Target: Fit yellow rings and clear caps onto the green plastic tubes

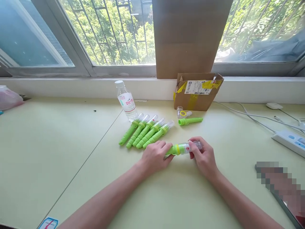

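My left hand point(157, 154) is closed around the green handle of a green tube with a clear end point(182, 148), held low over the table. My right hand point(203, 156) grips the clear plastic end of the same tube, fingers wrapped round it. A yellow ring and a small red mark show between the hands. Just beyond my left hand, several similar green tubes with clear ends point(148, 130) lie side by side at a slant. A loose green handle point(190, 121) lies farther back, its open end facing left. Beside it are small clear plastic parts point(179, 112) and a yellow ring point(183, 113).
A water bottle point(127, 103) stands behind the row of tubes. An open cardboard box point(197, 95) sits against the window sill. At right are a white power strip point(289, 141), cables and a blurred-out phone-like object point(278, 190). A pinkish plastic bag point(9, 98) lies far left.
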Demonstrator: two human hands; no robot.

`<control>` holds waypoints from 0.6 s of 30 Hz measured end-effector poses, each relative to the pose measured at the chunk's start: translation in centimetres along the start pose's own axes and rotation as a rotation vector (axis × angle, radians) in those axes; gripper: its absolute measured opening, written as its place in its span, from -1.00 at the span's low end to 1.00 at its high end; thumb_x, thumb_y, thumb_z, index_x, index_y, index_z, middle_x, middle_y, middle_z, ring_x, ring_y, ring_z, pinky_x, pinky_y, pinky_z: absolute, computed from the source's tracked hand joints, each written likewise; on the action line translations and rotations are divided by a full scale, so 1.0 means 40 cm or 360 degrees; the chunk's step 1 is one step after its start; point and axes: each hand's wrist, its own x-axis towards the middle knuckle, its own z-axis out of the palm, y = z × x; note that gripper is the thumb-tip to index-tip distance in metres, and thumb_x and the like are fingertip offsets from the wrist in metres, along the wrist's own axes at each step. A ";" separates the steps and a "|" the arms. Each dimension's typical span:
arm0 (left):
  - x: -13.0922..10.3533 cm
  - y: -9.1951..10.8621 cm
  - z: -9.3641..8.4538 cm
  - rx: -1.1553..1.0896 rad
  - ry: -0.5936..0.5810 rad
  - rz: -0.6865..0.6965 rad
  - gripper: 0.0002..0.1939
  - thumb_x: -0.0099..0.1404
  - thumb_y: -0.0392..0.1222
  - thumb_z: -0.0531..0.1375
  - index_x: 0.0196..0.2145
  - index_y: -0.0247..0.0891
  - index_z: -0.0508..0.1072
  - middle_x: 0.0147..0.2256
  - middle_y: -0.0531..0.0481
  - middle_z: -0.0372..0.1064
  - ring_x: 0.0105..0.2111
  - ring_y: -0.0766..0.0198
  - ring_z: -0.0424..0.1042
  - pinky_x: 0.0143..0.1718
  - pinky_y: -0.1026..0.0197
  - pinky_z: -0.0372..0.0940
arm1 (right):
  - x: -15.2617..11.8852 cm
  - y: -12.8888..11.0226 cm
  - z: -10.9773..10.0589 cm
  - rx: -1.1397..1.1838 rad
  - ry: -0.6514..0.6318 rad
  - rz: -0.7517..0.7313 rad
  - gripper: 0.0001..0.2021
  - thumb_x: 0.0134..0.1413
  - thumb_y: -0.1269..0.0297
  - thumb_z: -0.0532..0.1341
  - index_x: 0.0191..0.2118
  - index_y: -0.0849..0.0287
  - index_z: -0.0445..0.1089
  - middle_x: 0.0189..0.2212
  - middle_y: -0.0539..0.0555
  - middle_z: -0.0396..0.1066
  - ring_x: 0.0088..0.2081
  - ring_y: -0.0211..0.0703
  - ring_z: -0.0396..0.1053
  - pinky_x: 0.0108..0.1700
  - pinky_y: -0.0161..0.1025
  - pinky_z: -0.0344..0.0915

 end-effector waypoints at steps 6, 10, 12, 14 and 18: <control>0.004 0.010 -0.015 -0.0062 0.0025 0.0015 -0.65 0.31 0.08 0.07 -0.23 -0.28 0.39 -0.44 -0.01 0.37 -0.48 0.26 0.34 -0.53 0.22 0.12 | -0.006 -0.001 -0.003 0.0040 0.0039 -0.0043 -0.75 0.15 0.05 0.17 -0.24 0.14 0.32 -0.58 -0.08 0.29 -0.61 -0.30 0.28 -0.60 -0.37 0.22; 0.003 0.009 -0.012 -0.0111 0.0044 -0.0005 -0.69 0.32 0.04 0.09 -0.22 -0.28 0.37 -0.42 -0.03 0.38 -0.43 0.24 0.37 -0.48 0.23 0.15 | -0.004 0.000 -0.004 0.0051 0.0049 -0.0072 -0.76 0.15 0.06 0.17 -0.24 0.15 0.34 -0.56 -0.07 0.32 -0.60 -0.29 0.32 -0.58 -0.36 0.26; 0.003 0.006 -0.007 -0.0124 0.0064 0.0000 -0.69 0.32 0.04 0.10 -0.21 -0.28 0.36 -0.40 -0.04 0.39 -0.42 0.24 0.38 -0.48 0.24 0.15 | -0.004 0.001 -0.005 0.0056 0.0039 -0.0075 -0.76 0.14 0.06 0.18 -0.26 0.15 0.35 -0.57 -0.06 0.32 -0.60 -0.28 0.33 -0.58 -0.36 0.26; 0.003 0.004 -0.002 -0.0122 0.0085 0.0010 -0.69 0.32 0.03 0.10 -0.19 -0.29 0.34 -0.38 -0.05 0.39 -0.41 0.23 0.38 -0.47 0.24 0.15 | -0.003 0.001 -0.005 0.0068 0.0018 -0.0073 -0.76 0.14 0.06 0.20 -0.30 0.16 0.35 -0.58 -0.06 0.32 -0.61 -0.28 0.33 -0.58 -0.36 0.27; 0.004 0.003 0.003 -0.0125 0.0126 0.0007 -0.73 0.34 0.00 0.10 -0.23 -0.28 0.29 -0.38 -0.04 0.38 -0.43 0.24 0.38 -0.47 0.26 0.15 | -0.006 -0.002 -0.005 0.0073 -0.0031 -0.0063 -0.76 0.13 0.07 0.21 -0.32 0.17 0.36 -0.61 -0.06 0.33 -0.61 -0.28 0.32 -0.56 -0.35 0.28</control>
